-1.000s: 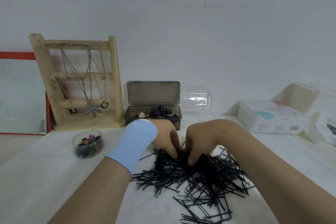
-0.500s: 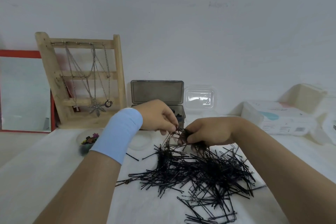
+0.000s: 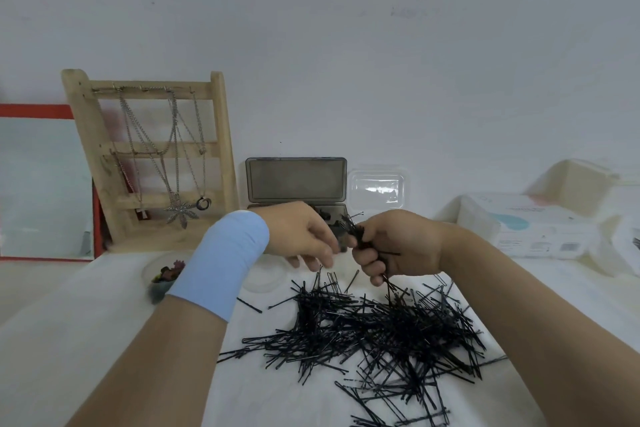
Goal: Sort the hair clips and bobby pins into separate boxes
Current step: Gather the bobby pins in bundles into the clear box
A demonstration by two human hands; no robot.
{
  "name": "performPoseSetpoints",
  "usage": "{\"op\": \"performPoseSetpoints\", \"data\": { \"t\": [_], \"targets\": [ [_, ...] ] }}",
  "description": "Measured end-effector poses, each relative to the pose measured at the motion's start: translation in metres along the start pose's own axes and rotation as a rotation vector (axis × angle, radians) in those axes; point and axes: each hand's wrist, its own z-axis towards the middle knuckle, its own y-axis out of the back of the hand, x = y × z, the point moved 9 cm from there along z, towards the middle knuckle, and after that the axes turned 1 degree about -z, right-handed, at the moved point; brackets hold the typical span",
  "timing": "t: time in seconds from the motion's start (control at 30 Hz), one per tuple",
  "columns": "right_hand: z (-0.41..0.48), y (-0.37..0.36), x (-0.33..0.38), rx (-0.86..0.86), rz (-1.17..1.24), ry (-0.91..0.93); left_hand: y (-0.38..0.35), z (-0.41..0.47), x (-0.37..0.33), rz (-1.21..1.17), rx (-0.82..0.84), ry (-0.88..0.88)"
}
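- Your right hand [image 3: 398, 246] is curled tight round a bundle [image 3: 358, 236], held in the air just in front of the grey box [image 3: 296, 180].
- Your left hand [image 3: 301, 236] reaches toward the bundle with loosely bent fingers. Their tips are at or near it, but whether they pinch anything cannot be told.
- The loose pins [image 3: 363, 329] lie heaped on the table [image 3: 104, 340] below both hands.
- Expect them to be light, thin and springy, with a smooth coat that slides easily (and legs that hook into each other).
- Grip a bunch across its middle, where the shafts lie side by side. Squeeze firmly, or the outer ones are likely to slip out.
- The bundle's long axis runs steeply, from ends poking up toward the grey box down to ends hanging under your little finger.
- In the heap there is no common direction: the pins lie flat and cross every way, so a lift will probably drag neighbours along.
- The tub [image 3: 162, 279] of coloured clips sits to the left, partly behind your left wrist.
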Motion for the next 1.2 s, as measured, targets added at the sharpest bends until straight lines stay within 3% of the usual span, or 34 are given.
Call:
{"op": "performPoseSetpoints", "data": {
  "t": [0.1,0.2,0.33,0.43,0.6,0.67,0.77,0.87,0.97,1.07,1.2],
  "targets": [
    [0.000,-0.004,0.002,0.016,0.015,0.020,0.021,0.003,-0.002,-0.128,-0.200,-0.006],
    [-0.001,-0.005,0.004,-0.001,-0.060,0.068,0.039,-0.002,-0.015,-0.237,-0.360,-0.129],
    [-0.007,-0.022,0.010,0.107,-0.152,0.108,0.023,-0.006,-0.027,-0.245,-0.242,-0.153],
    [-0.008,-0.026,0.016,0.097,-0.250,0.156,0.024,-0.004,-0.028,-0.184,-0.240,-0.200],
    [-0.005,-0.021,0.016,0.027,-0.318,0.144,0.031,-0.009,-0.030,-0.148,-0.261,-0.250],
    [-0.005,-0.017,0.011,0.013,-0.322,0.104,0.040,-0.010,-0.029,-0.196,-0.366,-0.245],
    [-0.001,-0.002,0.009,-0.103,-0.236,0.104,0.060,-0.012,-0.009,-0.479,-0.542,-0.189],
    [0.000,0.021,0.018,-0.308,0.006,0.223,0.062,-0.012,0.002,-0.672,-0.530,-0.152],
    [-0.001,0.017,0.028,-0.284,0.144,0.301,0.052,-0.007,-0.006,-0.533,-0.522,-0.166],
    [-0.002,0.004,0.032,-0.198,0.117,0.309,0.048,-0.006,-0.019,-0.389,-0.599,-0.245],
    [-0.003,0.006,0.029,-0.221,0.092,0.318,0.048,-0.006,-0.023,-0.309,-0.625,-0.291]
  ]
}}
